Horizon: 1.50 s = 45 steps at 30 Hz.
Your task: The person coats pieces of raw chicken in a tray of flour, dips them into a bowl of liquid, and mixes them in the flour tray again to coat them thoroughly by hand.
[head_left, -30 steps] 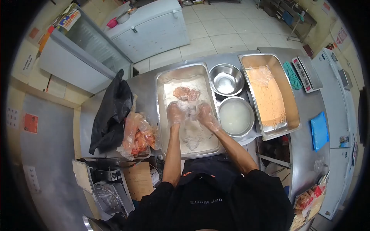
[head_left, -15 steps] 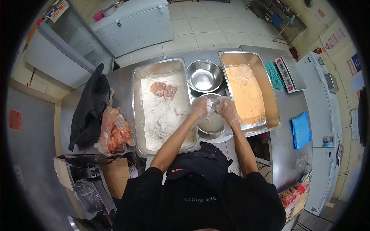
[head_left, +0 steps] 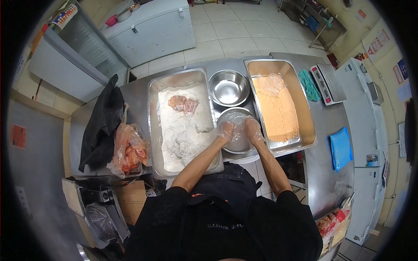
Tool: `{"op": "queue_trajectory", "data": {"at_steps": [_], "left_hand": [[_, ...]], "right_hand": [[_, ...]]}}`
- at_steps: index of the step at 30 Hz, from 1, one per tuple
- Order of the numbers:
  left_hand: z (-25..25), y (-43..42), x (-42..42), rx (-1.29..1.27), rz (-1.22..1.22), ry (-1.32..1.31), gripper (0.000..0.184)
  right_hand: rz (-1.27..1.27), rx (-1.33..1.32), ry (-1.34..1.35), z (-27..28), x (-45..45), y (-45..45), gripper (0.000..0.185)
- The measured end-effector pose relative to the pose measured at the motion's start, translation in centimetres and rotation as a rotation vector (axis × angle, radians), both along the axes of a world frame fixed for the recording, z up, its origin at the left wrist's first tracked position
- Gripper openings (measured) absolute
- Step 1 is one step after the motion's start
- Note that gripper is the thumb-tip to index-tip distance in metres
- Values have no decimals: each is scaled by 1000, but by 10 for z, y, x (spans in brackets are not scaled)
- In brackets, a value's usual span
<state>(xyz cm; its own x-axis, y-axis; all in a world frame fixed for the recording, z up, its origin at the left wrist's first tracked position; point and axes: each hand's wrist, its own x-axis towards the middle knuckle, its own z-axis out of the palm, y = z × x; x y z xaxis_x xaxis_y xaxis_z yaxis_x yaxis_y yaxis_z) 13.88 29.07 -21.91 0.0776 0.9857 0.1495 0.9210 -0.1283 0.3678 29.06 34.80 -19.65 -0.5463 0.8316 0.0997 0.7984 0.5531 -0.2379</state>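
Both my hands wear clear plastic gloves and reach into a metal bowl (head_left: 237, 150) of cloudy liquid. My left hand (head_left: 227, 129) is at the bowl's left side, its fingers down toward the liquid. Opposite it, at the right side, is my right hand (head_left: 253, 129), fingertips also lowered. What the fingers do or hold under there is hidden. To the left stands a deep steel pan of white flour (head_left: 180, 141), with raw meat pieces (head_left: 183, 104) lying on top. A second steel pan of orange powder (head_left: 278, 115) stands to the right, a crumpled clear plastic bag (head_left: 272, 85) in it.
Behind the liquid bowl sits a steel bowl (head_left: 229, 88). A bag of raw meat (head_left: 130, 152) and black plastic (head_left: 102, 126) lie at the left. A scale (head_left: 328, 85), a green cloth (head_left: 309, 85) and a blue packet (head_left: 341, 148) are at the right of the steel counter.
My hands have come down from above the bowl into it and lie slightly further apart. The whitish thing seen between them earlier is out of sight.
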Motion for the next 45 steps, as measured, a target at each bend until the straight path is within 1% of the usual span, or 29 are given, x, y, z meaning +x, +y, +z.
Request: {"op": "queue_trajectory", "data": {"at_steps": [1, 5, 7, 8, 10, 12, 13, 16, 20, 22, 24, 25, 26, 27, 28, 29, 30, 31, 32, 33, 34, 35, 37, 38, 39, 41, 43, 44, 45], "left_hand": [[-3, 0, 0, -13, 5, -14, 17], [-30, 7, 1, 1, -73, 115, 14], [-27, 9, 0, -22, -128, 166, 14], [-26, 8, 1, -27, -112, 119, 14], [14, 1, 5, -38, -78, 23, 14], [66, -12, 5, 91, -77, -121, 13], [80, -16, 3, 156, -74, -192, 12], [83, -16, 0, 170, 36, -230, 12], [98, -20, -6, -19, 129, -398, 18], [105, -20, -11, -48, 129, -420, 21], [92, -15, -18, 38, 153, -513, 17], [88, -14, -28, 80, 162, -552, 16], [84, -14, -41, 238, 80, -465, 14], [127, -19, -59, 390, -8, -376, 11], [167, -25, -74, 538, -102, -287, 10], [190, -29, -90, 483, 25, -349, 9], [209, -33, -108, 555, 70, -230, 10], [212, -36, -127, 431, 171, -121, 12], [222, -37, -141, 453, 238, -167, 13], [232, -39, -154, 476, 304, -216, 14], [232, -38, -170, 513, 325, -253, 14], [215, -36, -184, 545, 319, -273, 15], [154, -30, -212, 565, 264, -281, 16], [118, -29, -225, 535, 248, -291, 17], [83, -34, -234, 460, 246, -306, 18], [35, -54, -254, -78, 234, -311, 27], [30, -81, -231, -120, 366, -195, 28], [22, -96, -214, -63, 380, -13, 25], [10, -101, -203, -99, 393, 61, 27]], "right_hand": [[-27, 2, 12, 2, -1, -2, 15], [-2, 17, 24, 4, -1, -4, 16], [25, 46, 44, 10, 0, -4, 15], [32, 61, 34, 13, -1, -4, 14], [48, 91, 11, 21, -2, -3, 13], [32, -100, 193, 75, -6, -17, 11], [23, -197, 284, 92, -8, -22, 11], [71, -23, 391, 72, 6, -16, 9], [26, 203, 500, 54, 24, -13, 14], [-54, -100, 511, 73, 21, -18, 22], [-40, -170, 478, 111, 11, -21, 22], [-154, -509, 1175, 99, -7, -26, 18], [-137, -401, 920, 105, -20, -22, 17], [-123, -290, 665, 134, -34, -19, 16], [-31, -150, 614, 156, -46, -22, 16], [50, 0, 563, 178, -58, -24, 16], [76, 130, 537, 192, -75, -25, 15], [98, 258, 506, 203, -95, -24, 14], [119, 385, 472, 209, -116, -24, 15], [128, 345, 615, 209, -138, -27, 13], [138, 304, 757, 208, -159, -31, 12], [192, 205, 768, 201, -178, -29, 12], [246, 90, 621, 145, -201, -23, 14], [241, 70, 463, 87, -209, -20, 15], [239, 51, 303, 51, -214, -19, 16], [268, -139, 153, 34, -212, -37, 19], [320, 51, 102, -7, -211, -52, 21], [344, 137, 77, -19, -211, -60, 22], [302, 98, 55, -20, -212, -66, 23]]}}
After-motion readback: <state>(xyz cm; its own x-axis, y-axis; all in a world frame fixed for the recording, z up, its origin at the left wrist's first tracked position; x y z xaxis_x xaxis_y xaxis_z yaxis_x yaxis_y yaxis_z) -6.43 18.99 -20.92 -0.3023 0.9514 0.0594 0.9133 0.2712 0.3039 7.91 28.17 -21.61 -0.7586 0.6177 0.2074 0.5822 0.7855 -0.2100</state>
